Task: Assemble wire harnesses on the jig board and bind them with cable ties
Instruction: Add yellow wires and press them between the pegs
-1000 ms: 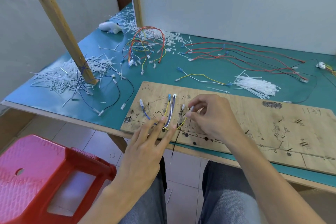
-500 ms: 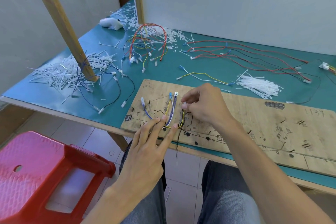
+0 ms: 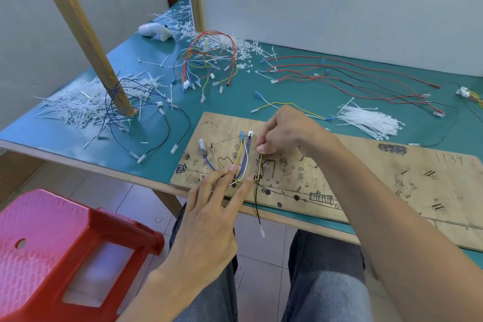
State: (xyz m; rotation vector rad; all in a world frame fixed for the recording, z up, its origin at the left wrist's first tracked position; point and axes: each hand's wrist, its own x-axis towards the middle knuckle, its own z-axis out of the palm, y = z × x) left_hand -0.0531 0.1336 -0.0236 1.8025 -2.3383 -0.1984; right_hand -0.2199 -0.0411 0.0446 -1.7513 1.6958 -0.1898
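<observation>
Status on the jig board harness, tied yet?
Done: several wires routed on the jig board, connectors at their upper ends. In hand: left hand presses the bend flat; right hand pinches the black and yellow wires. Left: no tie visible on this bundle; cable ties lie beside the board.

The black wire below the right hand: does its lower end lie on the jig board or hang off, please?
Hanging off: the black wire crosses the near edge of the jig board, its white tip dangling below.
</observation>
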